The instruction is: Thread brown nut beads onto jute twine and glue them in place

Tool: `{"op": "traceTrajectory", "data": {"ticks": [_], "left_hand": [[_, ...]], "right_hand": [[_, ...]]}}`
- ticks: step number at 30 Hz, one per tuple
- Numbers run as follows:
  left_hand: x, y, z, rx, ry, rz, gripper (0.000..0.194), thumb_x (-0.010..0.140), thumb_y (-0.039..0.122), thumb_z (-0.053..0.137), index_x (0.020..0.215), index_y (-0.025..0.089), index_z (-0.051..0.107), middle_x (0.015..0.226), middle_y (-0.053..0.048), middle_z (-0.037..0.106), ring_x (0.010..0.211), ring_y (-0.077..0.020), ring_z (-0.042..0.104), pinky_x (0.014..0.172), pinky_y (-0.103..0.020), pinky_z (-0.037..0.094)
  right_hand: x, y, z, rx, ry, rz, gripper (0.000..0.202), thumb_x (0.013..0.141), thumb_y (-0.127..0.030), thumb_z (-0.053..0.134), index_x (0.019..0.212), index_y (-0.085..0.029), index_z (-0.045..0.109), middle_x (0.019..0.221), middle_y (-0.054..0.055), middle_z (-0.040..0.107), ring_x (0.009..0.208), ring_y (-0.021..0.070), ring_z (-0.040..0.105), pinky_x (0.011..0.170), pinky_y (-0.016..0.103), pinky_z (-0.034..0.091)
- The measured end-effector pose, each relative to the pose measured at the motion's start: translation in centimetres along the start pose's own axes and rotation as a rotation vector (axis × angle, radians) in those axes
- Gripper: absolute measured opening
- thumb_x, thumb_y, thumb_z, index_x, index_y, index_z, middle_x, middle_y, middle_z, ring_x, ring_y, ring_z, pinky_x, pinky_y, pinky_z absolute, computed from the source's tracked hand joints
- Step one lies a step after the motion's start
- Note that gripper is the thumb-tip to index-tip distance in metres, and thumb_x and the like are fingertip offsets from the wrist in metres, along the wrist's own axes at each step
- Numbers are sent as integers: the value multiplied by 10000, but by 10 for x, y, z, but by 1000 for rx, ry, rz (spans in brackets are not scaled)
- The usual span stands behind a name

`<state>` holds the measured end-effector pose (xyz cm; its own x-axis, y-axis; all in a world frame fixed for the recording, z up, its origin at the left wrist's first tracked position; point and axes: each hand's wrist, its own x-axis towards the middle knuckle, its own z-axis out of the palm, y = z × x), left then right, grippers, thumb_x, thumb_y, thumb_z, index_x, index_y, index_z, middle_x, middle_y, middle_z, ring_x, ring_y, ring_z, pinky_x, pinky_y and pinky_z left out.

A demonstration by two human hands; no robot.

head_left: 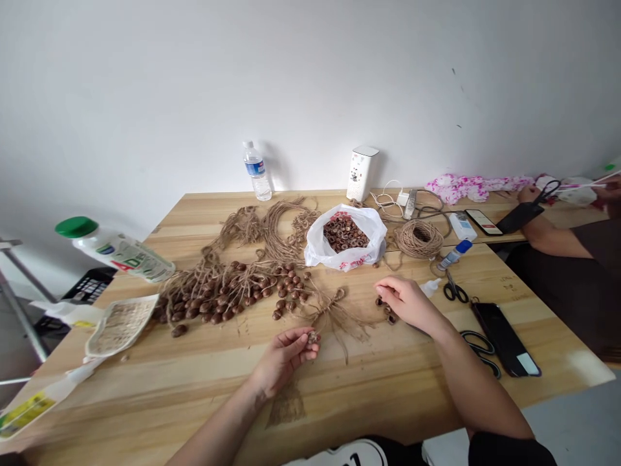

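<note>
My left hand point(286, 359) pinches a small pale, rough round piece point(313, 337) between thumb and fingers; its exact kind is unclear. Below the wrist a brownish fringed patch point(286, 406) shows against the table. My right hand point(407, 301) is curled with its fingertips together, right by a few brown nut shells point(389, 316); whatever it grips is hidden. Between the hands lies a knotted bundle of twine point(334, 304) with loose strands. To its left are loose brown nuts point(291, 291) and a heap of nuts tied on twine point(218, 298).
Behind the hands sits a white plastic bag point(317, 246) of cut shells, beside a twine coil point(420, 239). Scissors point(456, 292), a glue stick point(453, 255) and a black phone point(504, 336) lie right. A woven tray point(123, 323) and green-capped bottle point(116, 249) stand left. Another person's arm point(548, 230) is far right.
</note>
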<state>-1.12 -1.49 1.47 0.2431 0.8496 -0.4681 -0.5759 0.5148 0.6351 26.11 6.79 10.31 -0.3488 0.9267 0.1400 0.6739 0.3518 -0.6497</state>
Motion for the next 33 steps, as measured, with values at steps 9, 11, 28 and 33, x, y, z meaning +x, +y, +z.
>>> {"op": "traceTrajectory", "data": {"ticks": [9, 11, 28, 33], "left_hand": [[1, 1, -6, 33, -37, -27, 288, 637, 235, 795, 886, 108, 724, 805, -101, 714, 733, -174, 664, 666, -265, 542], [1, 1, -6, 32, -34, -36, 283, 636, 236, 796, 878, 107, 726, 796, -101, 712, 731, -170, 661, 663, -259, 540], [2, 4, -4, 29, -40, -46, 262, 640, 204, 791, 867, 96, 718, 791, -108, 714, 728, -186, 674, 664, -274, 539], [3, 3, -4, 9, -58, -41, 236, 658, 191, 777, 864, 98, 706, 787, -100, 715, 734, -193, 686, 674, -284, 542]], "right_hand": [[-26, 38, -15, -270, -10, 185, 218, 827, -99, 477, 903, -169, 669, 870, 66, 699, 806, 192, 628, 724, 277, 442], [-28, 42, -15, -341, -79, 205, 235, 818, -75, 488, 917, -176, 675, 915, 71, 699, 836, 196, 623, 730, 272, 426], [-29, 36, 13, -534, -330, 166, 152, 659, -133, 722, 779, -175, 639, 820, 77, 672, 720, 214, 618, 573, 246, 368], [-33, 31, -9, -341, -245, 126, 135, 710, -132, 653, 825, -203, 663, 713, 16, 632, 639, 157, 577, 557, 228, 390]]}}
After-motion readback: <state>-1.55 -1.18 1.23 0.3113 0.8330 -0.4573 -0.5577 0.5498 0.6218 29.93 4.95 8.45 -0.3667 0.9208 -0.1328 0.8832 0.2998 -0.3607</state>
